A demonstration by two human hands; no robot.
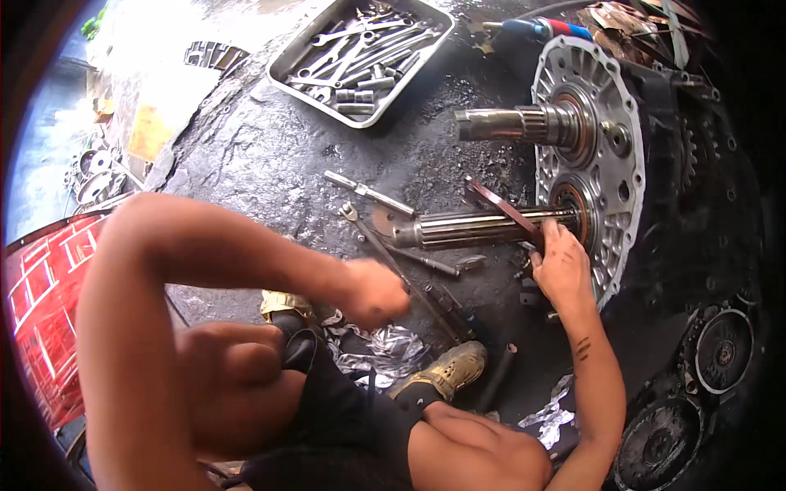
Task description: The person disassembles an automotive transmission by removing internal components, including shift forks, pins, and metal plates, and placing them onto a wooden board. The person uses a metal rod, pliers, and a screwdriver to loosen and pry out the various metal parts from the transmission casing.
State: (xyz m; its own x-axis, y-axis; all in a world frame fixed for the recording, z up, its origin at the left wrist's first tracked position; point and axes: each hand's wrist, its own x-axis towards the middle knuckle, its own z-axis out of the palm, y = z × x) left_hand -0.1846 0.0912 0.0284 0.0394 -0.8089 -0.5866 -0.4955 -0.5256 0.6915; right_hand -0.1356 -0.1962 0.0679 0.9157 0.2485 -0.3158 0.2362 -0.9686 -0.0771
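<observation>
Head view: two shafts (483,229) jut from one housing (610,123), right hand (561,266) pinching a flat bar (503,209), left hand (372,290) fisted, one tray (282,61) holding many wrenches (360,53).

Daylight comes in hard from the upper left, where the wet ground (164,49) is washed out to near white. The right side falls into deep shadow (the dark casing (704,188) loses most detail there). Glare glints off the metal tray (286,61) and the pale housing plate (622,147). The left hand (375,292) is smeared by motion blur. Fisheye bending curves the edges, with black corners round the rim
</observation>
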